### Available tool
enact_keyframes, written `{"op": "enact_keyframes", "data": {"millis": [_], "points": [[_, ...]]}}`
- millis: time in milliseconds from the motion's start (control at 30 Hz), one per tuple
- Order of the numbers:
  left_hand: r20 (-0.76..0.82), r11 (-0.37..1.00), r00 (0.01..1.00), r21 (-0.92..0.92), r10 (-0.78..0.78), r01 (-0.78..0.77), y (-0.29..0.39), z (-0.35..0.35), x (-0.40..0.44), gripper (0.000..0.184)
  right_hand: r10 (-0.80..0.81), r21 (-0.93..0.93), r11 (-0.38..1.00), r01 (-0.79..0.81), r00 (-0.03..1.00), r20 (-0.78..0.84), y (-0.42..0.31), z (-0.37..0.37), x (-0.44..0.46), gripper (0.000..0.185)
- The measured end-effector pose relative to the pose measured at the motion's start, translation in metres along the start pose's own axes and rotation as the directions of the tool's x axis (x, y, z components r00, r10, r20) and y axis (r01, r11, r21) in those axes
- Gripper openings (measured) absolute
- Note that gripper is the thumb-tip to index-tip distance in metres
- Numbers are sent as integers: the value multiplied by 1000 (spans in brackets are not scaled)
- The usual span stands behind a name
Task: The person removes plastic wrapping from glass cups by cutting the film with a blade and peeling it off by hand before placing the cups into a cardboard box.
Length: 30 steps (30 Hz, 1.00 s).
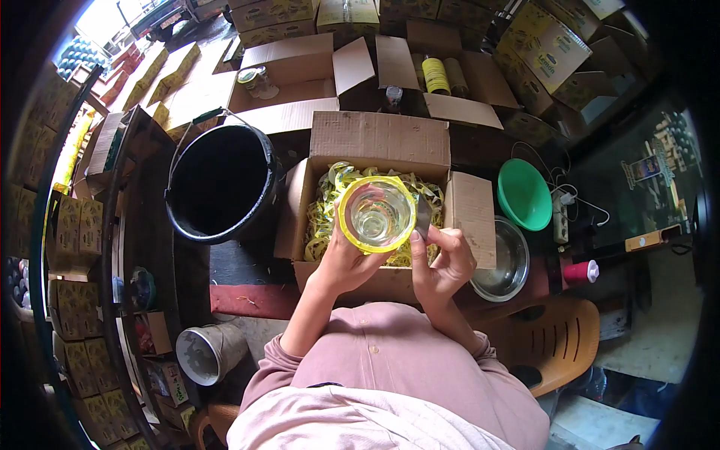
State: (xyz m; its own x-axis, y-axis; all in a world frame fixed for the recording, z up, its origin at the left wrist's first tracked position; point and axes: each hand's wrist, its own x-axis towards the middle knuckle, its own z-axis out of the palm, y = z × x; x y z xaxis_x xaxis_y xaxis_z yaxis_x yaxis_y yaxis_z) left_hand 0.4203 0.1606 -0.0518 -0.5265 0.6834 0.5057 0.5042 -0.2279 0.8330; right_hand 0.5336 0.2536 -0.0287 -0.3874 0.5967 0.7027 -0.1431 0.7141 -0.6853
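Observation:
My left hand (346,262) is closed around a clear cup (373,217) with a bright yellow rim, its open mouth facing up at me. Pinched between the thumb and fingers of my right hand (444,264) is a small flat grey blade (423,216), right beside the cup's right rim; I cannot tell whether it touches. Under both hands stands an open cardboard box (381,139), filled with yellow and clear plastic scraps (319,217). The cup hides the middle of the scraps.
A black bucket (221,184) stands left of the box. To the right are a green bowl (525,193), a metal bowl (504,262), a power strip (560,217) and a pink thread spool (577,272). Behind stand open cartons (285,67). A pale bucket (210,352) is lower left.

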Motion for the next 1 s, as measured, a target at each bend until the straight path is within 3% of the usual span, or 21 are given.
{"op": "enact_keyframes", "data": {"millis": [467,767,1000], "points": [[89,974,995,215,46,-64,7,-2,-3,82,-134,-172,976,131,991,-3,-6,1,10,24],[141,980,989,183,50,-76,6,-8,-3,97,-128,-106,986,128,992,12,-3,1,17,26],[156,995,988,96,4,-19,9,-9,-2,83,-129,-52,990,130,991,22,1,-1,23,24]]}}
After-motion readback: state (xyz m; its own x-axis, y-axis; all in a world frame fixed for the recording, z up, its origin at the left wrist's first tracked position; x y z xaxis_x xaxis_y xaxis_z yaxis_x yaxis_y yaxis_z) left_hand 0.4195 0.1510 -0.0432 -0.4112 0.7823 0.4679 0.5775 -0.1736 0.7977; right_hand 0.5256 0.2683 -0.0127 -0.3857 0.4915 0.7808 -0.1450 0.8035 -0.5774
